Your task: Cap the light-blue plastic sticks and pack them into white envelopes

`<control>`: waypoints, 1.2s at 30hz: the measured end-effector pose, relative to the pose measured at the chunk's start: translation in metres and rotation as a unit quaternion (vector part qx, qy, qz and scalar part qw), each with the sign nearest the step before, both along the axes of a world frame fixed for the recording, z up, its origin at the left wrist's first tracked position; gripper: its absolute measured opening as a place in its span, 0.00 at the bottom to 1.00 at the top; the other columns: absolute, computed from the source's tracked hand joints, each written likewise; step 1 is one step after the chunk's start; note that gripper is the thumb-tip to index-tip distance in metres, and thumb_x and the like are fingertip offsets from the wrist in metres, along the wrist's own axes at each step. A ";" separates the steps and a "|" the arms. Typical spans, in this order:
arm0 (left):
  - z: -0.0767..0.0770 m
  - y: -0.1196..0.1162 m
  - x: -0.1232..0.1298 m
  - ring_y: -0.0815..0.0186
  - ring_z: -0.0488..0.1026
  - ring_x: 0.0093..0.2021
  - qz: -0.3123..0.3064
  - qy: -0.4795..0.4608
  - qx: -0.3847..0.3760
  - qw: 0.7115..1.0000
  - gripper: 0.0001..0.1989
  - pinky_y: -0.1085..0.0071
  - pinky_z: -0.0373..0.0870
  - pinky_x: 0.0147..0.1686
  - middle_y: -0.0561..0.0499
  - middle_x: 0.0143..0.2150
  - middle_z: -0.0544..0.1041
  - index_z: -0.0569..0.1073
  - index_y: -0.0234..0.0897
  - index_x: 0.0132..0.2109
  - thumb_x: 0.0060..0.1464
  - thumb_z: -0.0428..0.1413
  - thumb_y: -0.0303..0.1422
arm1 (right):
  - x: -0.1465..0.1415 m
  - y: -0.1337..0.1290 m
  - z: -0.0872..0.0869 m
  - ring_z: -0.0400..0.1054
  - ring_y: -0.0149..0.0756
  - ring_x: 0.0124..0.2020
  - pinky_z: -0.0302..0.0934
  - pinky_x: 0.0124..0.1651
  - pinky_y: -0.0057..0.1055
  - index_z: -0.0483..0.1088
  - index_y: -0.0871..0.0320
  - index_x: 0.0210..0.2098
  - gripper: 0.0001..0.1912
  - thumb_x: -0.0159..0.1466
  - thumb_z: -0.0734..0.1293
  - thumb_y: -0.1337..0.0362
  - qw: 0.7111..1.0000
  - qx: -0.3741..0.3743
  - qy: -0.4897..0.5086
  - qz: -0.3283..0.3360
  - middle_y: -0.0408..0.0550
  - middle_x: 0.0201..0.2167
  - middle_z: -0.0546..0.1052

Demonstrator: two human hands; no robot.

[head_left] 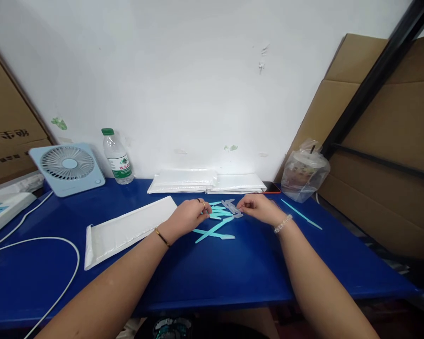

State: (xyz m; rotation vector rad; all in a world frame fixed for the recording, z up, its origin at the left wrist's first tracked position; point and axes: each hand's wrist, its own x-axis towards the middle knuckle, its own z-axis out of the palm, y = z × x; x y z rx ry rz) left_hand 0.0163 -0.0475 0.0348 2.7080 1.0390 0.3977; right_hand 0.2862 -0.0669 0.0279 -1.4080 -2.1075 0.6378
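To your left, the fan (69, 164) and water bottle (118, 159) stand back by the wall, probably out of your arms' way. A white packet (127, 231) slants beside your left hand (188, 215), its fingers curled narrow over the turquoise sticks (215, 230); whether they grip one, I cannot tell. The sticks lie loosely crossed, likely easy to separate. Next, translucent pieces (229, 205) meet your right hand (259, 208), its fingertips drawn together, perhaps steadying one, though any grip is unclear. Farther right, a lone stick (301, 214) lies apart.
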 end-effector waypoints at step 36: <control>-0.016 0.015 0.004 0.64 0.69 0.38 0.019 0.030 0.106 0.994 0.11 0.70 0.58 0.35 0.50 0.37 0.74 0.72 0.37 0.36 0.60 0.47 0.35 | -0.031 -0.002 -0.009 0.64 0.29 0.27 0.59 0.30 0.26 0.70 0.59 0.33 0.06 0.58 0.62 0.65 0.999 0.003 0.013 0.044 0.44 0.26 0.72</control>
